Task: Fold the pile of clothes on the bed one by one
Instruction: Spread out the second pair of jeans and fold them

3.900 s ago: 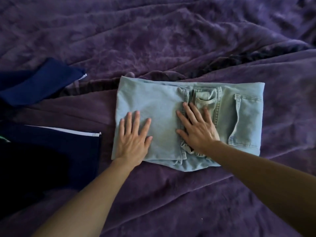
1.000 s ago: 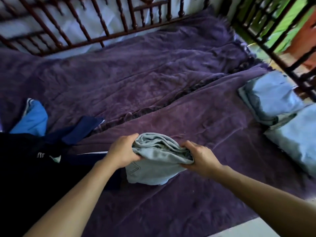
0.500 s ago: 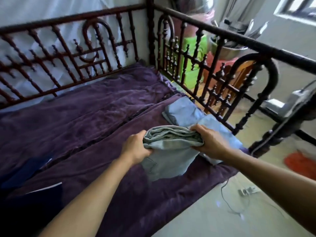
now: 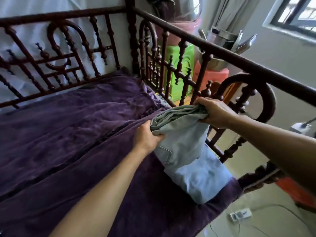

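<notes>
A folded pair of light blue jeans (image 4: 181, 134) hangs in the air between both hands, above the right side of the bed. My left hand (image 4: 145, 139) grips its near left edge, and my right hand (image 4: 213, 112) grips the far right end. Directly under it lies a stack of folded light blue denim (image 4: 205, 178) on the purple bedspread (image 4: 77, 130), close to the bed's right rail. The held jeans hide the far part of that stack.
A dark carved wooden bed rail (image 4: 188, 74) runs along the far and right sides. Beyond it stand a green stool (image 4: 183, 65) and red items. A power strip (image 4: 241, 215) with cables lies on the floor at lower right.
Both hands lifted the folded jeans off the bedspread and carried them right, over the denim stack. My view swung right; the dark clothes at left are out of sight.
</notes>
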Motion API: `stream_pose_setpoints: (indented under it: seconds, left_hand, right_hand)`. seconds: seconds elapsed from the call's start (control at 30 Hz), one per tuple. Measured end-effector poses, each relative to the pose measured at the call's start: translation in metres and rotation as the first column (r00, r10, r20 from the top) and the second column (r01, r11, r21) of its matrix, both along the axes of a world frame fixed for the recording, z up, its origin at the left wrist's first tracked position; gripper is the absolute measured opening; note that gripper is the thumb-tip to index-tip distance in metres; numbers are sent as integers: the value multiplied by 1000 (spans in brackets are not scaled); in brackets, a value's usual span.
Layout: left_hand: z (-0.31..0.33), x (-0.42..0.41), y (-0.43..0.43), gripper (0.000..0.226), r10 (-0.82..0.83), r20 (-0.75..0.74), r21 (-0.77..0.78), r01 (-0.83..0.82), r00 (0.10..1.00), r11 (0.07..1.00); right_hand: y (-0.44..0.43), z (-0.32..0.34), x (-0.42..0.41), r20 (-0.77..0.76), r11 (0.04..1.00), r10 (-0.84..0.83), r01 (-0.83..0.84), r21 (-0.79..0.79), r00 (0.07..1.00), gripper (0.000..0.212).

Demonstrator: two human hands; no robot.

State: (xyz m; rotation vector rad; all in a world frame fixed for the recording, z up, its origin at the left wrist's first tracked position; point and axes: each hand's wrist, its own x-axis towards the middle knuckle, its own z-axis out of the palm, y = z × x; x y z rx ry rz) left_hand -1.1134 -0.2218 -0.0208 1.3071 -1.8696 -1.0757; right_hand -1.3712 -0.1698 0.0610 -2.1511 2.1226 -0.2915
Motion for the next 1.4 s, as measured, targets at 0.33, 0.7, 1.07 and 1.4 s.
stream_pose_setpoints:
  seconds: [0.33, 0.7, 1.07, 1.4]
  left_hand:
    - [-129, -87, -165, 46, 135, -30, 364, -115, 990, 924]
    - [-235, -109, -175, 69, 40, 672, -163, 95, 739, 982]
    - [-199, -101, -128, 40, -215, 774, 125, 190, 596, 974]
    - [-113, -8, 65, 32, -99, 741, 283, -175, 665, 943]
  right_hand:
    - [-207, -127, -79, 4, 943, -95, 89, 320, 995, 69]
    - [-203, -332, -72, 12, 868, -253, 222, 444, 967, 66]
    - [-165, -281, -65, -88, 730, -148, 169, 663, 985, 59]
    - [-57, -198, 17, -49, 778, 248, -169, 605, 967, 36]
